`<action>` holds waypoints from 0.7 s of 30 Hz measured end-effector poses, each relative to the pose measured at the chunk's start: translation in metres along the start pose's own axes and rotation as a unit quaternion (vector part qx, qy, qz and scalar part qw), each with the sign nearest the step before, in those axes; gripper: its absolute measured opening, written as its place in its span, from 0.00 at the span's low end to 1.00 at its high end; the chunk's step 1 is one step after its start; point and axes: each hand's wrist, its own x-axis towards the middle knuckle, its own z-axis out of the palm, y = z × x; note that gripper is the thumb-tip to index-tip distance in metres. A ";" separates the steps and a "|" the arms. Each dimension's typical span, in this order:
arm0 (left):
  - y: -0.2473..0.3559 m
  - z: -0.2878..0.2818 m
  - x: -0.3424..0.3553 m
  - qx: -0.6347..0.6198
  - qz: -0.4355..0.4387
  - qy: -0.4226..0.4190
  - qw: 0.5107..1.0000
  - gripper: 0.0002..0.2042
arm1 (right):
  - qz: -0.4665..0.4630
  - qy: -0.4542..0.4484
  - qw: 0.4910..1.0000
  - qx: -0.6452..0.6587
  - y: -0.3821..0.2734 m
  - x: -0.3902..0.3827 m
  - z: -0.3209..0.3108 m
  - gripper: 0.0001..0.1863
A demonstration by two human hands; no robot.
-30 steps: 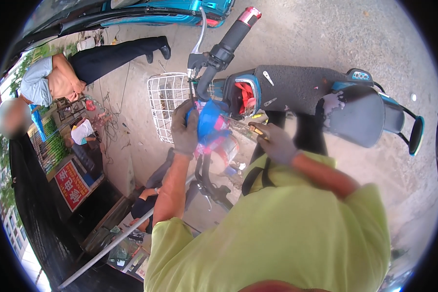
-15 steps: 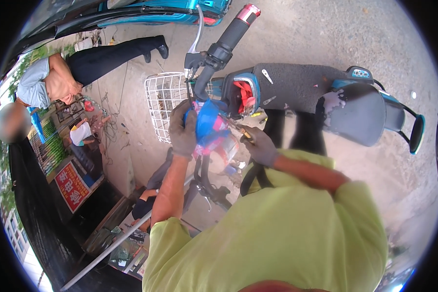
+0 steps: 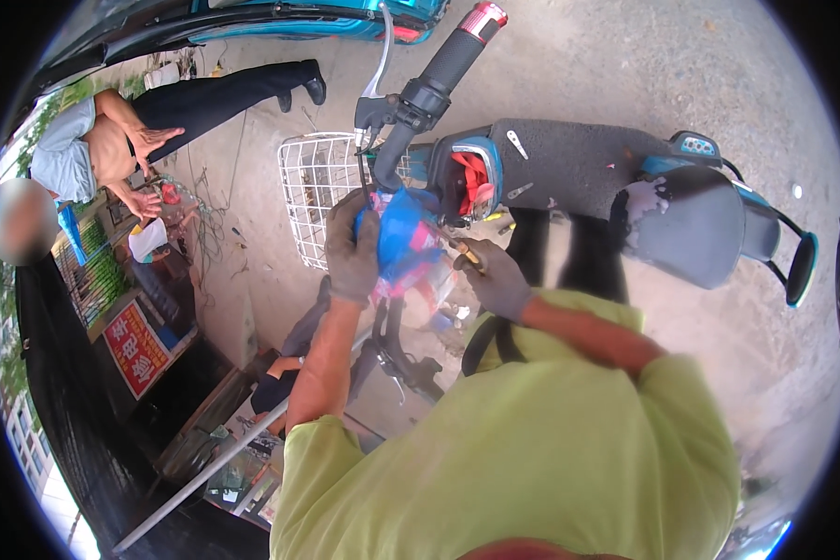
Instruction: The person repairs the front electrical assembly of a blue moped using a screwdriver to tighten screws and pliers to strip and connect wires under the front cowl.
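Observation:
At the middle of the scooter's handlebar (image 3: 402,147) sits a glossy blue and pink part (image 3: 407,235), blurred, its exact kind unclear. My left hand (image 3: 353,254), in a grey glove, is closed on its left side, with the fingertips partly hidden. From the right, my gloved right hand (image 3: 498,282) grips what looks like a screwdriver (image 3: 472,253) by its yellow-brown handle. The tool's thin front end points at the part; whether it touches is hidden.
A white wire basket (image 3: 315,191) hangs beyond the handlebar. To the right are an open blue-edged compartment (image 3: 474,179) with red cloth and the dark seat (image 3: 686,227). A person (image 3: 112,149) stands far left; another person (image 3: 275,383) is lower left beside a pole (image 3: 201,478).
The standing person at the far left has spread their hands apart. My hands stay almost where they were, on the blue part and the screwdriver. The view has shifted slightly.

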 end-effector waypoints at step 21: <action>-0.001 0.001 0.000 0.013 0.037 0.002 0.999 0.16 | 0.219 -0.160 0.961 0.051 -0.074 0.009 -0.047 0.15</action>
